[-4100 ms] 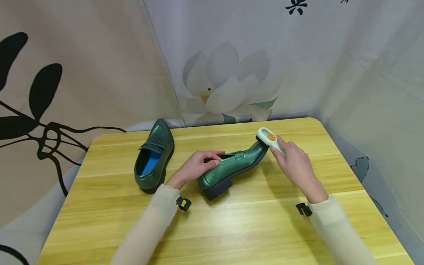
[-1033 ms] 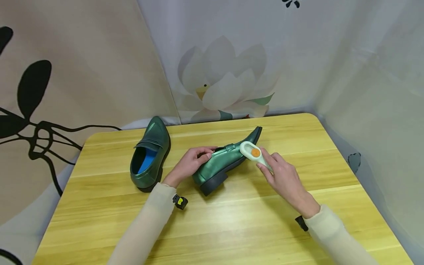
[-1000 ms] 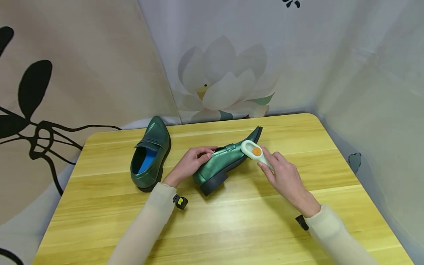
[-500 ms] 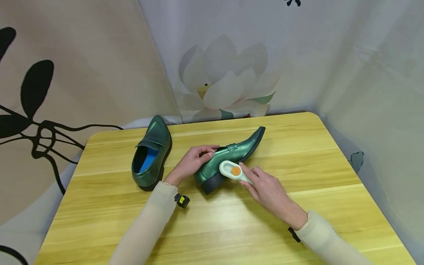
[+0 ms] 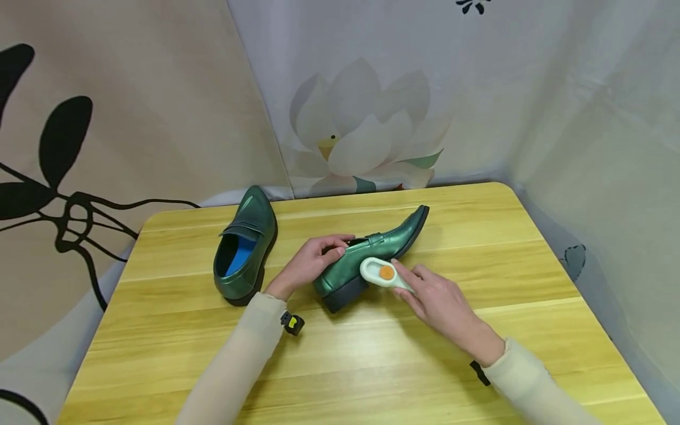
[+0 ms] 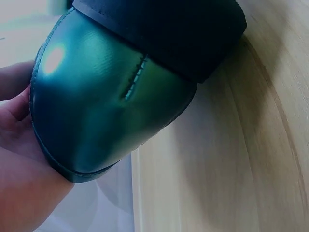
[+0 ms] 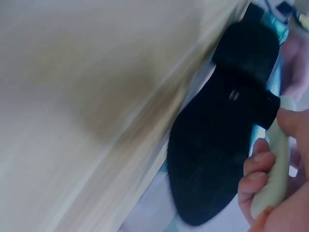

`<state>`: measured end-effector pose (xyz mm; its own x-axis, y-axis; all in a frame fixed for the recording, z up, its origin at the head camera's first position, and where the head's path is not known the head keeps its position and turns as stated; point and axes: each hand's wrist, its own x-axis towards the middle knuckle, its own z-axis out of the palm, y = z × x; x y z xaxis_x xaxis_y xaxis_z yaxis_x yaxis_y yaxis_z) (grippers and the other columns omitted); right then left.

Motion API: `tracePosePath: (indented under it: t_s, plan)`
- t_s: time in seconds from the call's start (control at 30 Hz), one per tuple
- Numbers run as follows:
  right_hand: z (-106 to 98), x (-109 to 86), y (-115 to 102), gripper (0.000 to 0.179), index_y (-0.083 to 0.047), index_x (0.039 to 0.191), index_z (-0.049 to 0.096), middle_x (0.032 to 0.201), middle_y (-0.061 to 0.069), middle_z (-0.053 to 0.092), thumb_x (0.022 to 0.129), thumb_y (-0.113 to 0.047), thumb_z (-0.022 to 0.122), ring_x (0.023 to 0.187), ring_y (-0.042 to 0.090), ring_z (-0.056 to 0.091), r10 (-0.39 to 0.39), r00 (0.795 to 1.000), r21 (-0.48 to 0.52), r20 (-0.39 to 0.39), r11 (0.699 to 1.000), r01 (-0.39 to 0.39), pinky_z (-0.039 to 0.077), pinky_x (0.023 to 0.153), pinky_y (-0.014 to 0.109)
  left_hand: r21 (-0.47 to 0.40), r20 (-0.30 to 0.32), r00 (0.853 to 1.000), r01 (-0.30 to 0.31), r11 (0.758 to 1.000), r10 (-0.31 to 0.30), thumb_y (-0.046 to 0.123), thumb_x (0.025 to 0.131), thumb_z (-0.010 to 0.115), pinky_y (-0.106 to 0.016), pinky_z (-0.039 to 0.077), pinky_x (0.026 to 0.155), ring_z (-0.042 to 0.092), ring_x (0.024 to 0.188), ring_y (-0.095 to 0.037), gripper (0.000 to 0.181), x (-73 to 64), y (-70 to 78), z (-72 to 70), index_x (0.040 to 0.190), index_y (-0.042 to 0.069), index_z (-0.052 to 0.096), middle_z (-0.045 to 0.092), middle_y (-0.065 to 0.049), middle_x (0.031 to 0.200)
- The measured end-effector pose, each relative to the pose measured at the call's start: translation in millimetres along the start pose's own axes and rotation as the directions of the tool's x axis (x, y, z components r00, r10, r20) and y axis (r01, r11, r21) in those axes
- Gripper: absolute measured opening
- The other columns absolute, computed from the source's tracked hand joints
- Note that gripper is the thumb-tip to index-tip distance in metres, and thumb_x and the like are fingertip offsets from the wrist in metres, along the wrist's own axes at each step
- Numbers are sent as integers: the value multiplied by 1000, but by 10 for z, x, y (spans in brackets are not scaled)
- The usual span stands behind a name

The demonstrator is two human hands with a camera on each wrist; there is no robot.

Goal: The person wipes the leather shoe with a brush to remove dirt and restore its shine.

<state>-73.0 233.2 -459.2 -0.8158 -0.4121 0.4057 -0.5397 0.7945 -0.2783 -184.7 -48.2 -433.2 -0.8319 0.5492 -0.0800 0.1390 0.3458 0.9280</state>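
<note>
Plain cream sleeves (image 5: 234, 360) meet small black wrist cameras (image 5: 293, 324), the left one marked yellow.

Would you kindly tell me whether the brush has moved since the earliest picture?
Yes: the brush has moved left and away from the far table edge.

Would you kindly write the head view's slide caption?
Left hand holds a green shoe, right hand a brush; another shoe stands nearby.

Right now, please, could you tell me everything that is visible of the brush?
The brush has a pale, plastic-looking body, a round orange spot, a rounded head and dark bristles. The right hand grips its handle. It slants above the table, bristles at the side of the green shoe in the left hand; contact looks likely.
</note>
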Motion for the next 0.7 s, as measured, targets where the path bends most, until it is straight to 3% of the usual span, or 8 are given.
tracePosePath:
  t_s: [0.17, 0.4, 0.5, 0.7]
  plan:
    - [-56, -49, 90, 57, -9, 145, 61, 90, 3, 60, 92, -22, 79, 61, 9, 45, 20, 1000, -14, -24, 1000, -20, 40, 49, 26, 16, 2, 1000, -24, 1000, 24, 13, 107, 56, -48, 39, 112, 49, 141, -29, 20, 2, -5, -2, 107, 3, 73, 58, -8, 149]
    - [38, -21, -119, 57, -10, 147, 60, 89, 0, 56, 95, -26, 77, 64, 8, 47, -68, 998, 34, 12, 997, 68, 41, 52, 24, 13, 11, 999, -40, 999, 40, 11, 106, 57, -49, 41, 112, 51, 139, -30, 19, 6, 16, 22, 106, 2, 73, 59, -9, 148]
    - [43, -15, -155, 59, -11, 146, 60, 87, -1, 55, 93, -26, 79, 64, 9, 46, -70, 997, 24, 16, 997, 70, 41, 52, 24, 12, 12, 999, -47, 999, 47, 11, 106, 57, -51, 40, 112, 51, 139, -32, 19, -1, 15, 26, 106, 1, 73, 58, -10, 148]
    - [-75, -62, 91, 60, -10, 146, 60, 89, 3, 60, 91, -24, 80, 62, 10, 46, -2, 1000, -12, -15, 1000, 2, 41, 50, 25, 19, 12, 999, -38, 999, 37, 13, 107, 57, -49, 40, 112, 50, 140, -30, 20, -10, 13, 23, 108, 2, 73, 58, -9, 149]
